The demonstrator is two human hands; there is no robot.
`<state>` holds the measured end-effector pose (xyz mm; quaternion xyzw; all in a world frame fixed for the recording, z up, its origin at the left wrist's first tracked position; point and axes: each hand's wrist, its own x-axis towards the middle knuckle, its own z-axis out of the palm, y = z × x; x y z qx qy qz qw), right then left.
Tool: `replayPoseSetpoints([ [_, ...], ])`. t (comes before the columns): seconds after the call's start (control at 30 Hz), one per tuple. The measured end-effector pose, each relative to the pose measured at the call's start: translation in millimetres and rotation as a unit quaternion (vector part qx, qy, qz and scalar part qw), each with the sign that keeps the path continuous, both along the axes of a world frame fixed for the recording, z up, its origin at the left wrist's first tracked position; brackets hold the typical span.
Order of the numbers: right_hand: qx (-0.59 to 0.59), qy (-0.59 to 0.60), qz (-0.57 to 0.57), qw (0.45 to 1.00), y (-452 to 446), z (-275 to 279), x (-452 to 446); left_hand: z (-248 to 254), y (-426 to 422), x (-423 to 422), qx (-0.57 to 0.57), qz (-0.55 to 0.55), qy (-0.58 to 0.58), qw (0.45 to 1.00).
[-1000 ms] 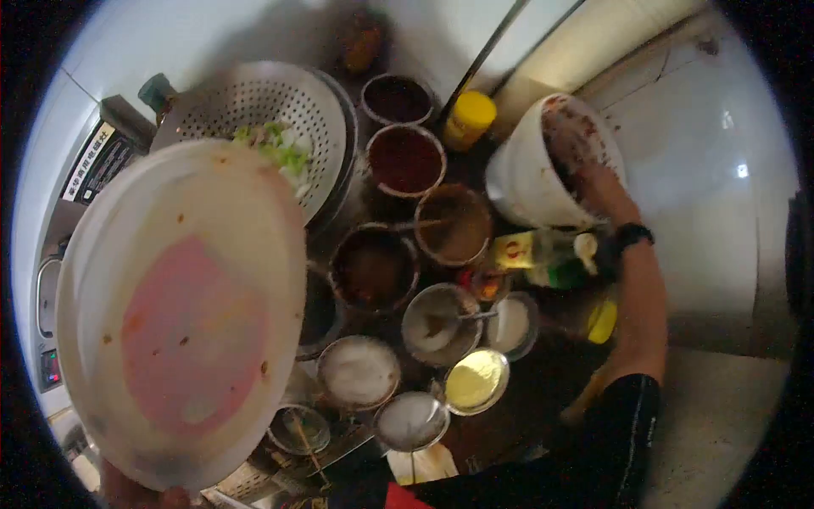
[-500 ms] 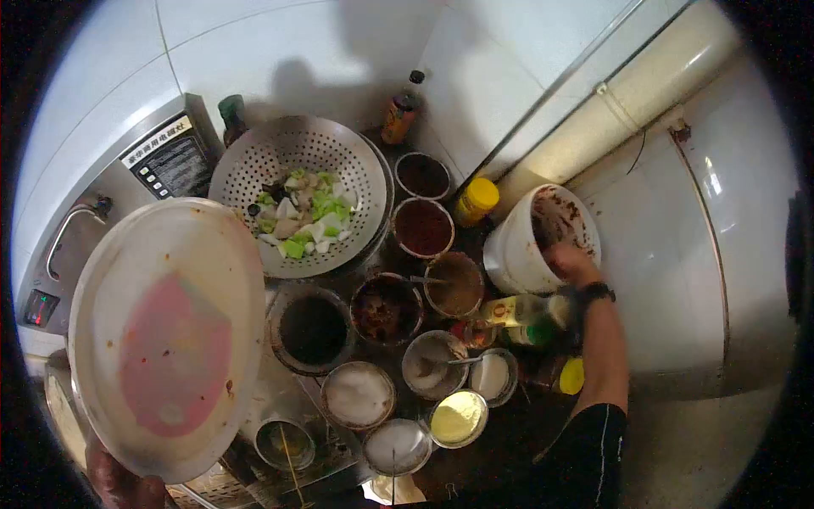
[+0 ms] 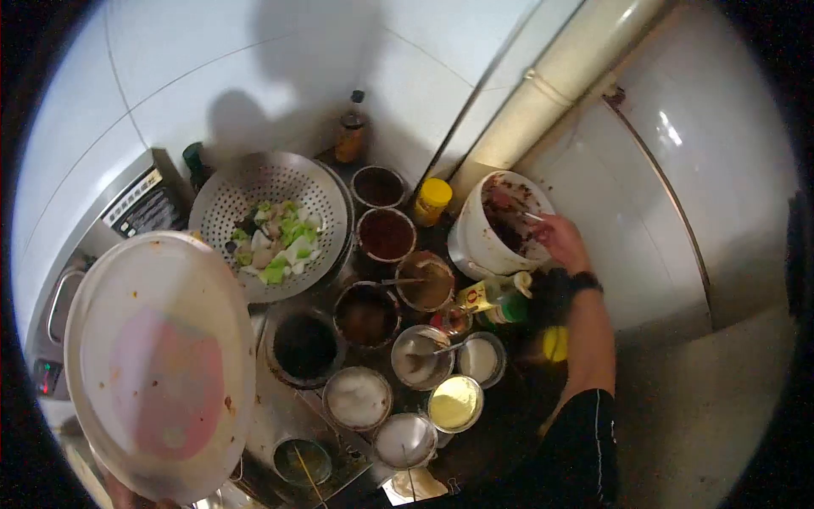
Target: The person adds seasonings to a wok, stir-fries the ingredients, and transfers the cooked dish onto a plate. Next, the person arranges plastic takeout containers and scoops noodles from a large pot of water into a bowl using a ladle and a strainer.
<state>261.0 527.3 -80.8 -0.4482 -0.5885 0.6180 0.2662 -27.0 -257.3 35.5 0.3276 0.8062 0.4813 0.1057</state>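
Two tiled walls (image 3: 424, 85) back the crowded counter, with a thick pipe (image 3: 560, 76) slanting down by the corner. Next comes the pale lid (image 3: 161, 356), looming at the lower left, its bottom edge grasped by the left hand (image 3: 125, 495); how those fingers lie I cannot tell, as the lid hides most of them. Behind it sits a steel strainer (image 3: 212, 199), then the white bucket (image 3: 471, 242) near the foot of the pipe, its mouth uncovered.

As for progress, the uncovering looks done, and so does the chopping: cut vegetables (image 3: 292, 246) lie in the strainer with no dark paste visible on them. Paste (image 3: 502, 227) remains inside the bucket, though its depth is hidden.

Edges are tight. Bowls (image 3: 410, 348) crowd to the bucket's left, many nearly rim to rim, and a yellow-labelled bottle (image 3: 475, 296) leans just below its near rim, close to the right wrist. The lid's right edge overlaps the strainer in view; whether they touch is unclear. Most room seems to lie right of the forearm.

Smallest is a thin white handle (image 3: 532, 217), pinched by the right hand (image 3: 561, 241) at the bucket's mouth
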Motion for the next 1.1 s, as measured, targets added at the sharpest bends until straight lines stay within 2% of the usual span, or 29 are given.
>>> replayPoseSetpoints([
  [0.03,0.003,0.003,-0.010,1.000,-1,4,6,12,18,11,-0.034,0.079,-0.045,0.995],
  [0.1,0.026,0.015,-0.040,0.999,-8,8,15,9,17,3,-0.014,0.063,-0.027,0.998],
  [0.23,0.078,0.006,-0.048,0.996,-63,56,12,-9,10,-5,0.051,0.048,0.028,0.997],
  [0.37,0.027,0.073,-0.011,0.997,-93,72,13,-39,12,-19,0.087,0.051,0.015,0.995],
  [0.43,-0.042,0.112,0.026,0.993,-151,94,-12,-45,-10,-21,0.089,0.069,0.009,0.994],
  [0.47,-0.061,0.107,0.032,0.992,-168,76,-20,-45,-23,-20,0.093,0.078,0.006,0.993],
  [0.53,0.008,0.066,0.052,0.996,-201,49,-31,-46,-47,-20,0.057,0.094,0.031,0.993],
  [0.57,0.097,-0.044,0.041,0.993,-240,44,-55,-48,-49,-16,0.055,0.097,0.033,0.993],
  [0.63,0.220,-0.218,0.154,0.938,-280,-14,-76,-54,-53,-8,0.075,0.136,0.036,0.987],
  [0.67,0.477,-0.193,0.253,0.820,-286,-62,-79,-56,-61,-5,0.073,0.140,0.036,0.987],
  [0.7,0.691,-0.149,0.325,0.627,-294,-82,-87,-55,-69,-7,0.044,0.123,0.030,0.991],
  [0.73,0.692,-0.148,0.324,0.628,-294,-91,-84,-55,-76,-9,0.017,0.103,0.024,0.994],
  [0.8,0.656,-0.209,0.310,0.656,-302,-79,-90,-42,-67,8,0.031,0.122,-0.011,0.992],
  [0.87,0.648,-0.218,0.286,0.671,-302,-41,-90,-26,-54,9,0.048,0.134,-0.047,0.989],
  [0.9,0.628,-0.212,0.208,0.720,-297,-23,-87,-19,-42,-3,0.019,-0.045,0.207,0.977],
  [0.93,0.609,-0.203,0.121,0.757,-288,-1,-84,-16,-29,-13,-0.001,-0.214,0.449,0.868],
  [0.97,0.587,-0.192,0.067,0.784,-277,25,-81,-15,-18,-20,0.021,-0.218,0.459,0.861],
  [1.0,0.563,-0.178,0.013,0.807,-266,46,-78,-14,-11,-23,0.035,-0.198,0.400,0.894],
  [1.07,0.599,-0.228,-0.048,0.766,-221,76,-75,-12,-12,-21,0.046,-0.158,0.269,0.949],
  [1.1,0.598,-0.308,-0.044,0.739,-193,82,-71,-10,-17,-17,0.044,-0.138,0.200,0.969],
])
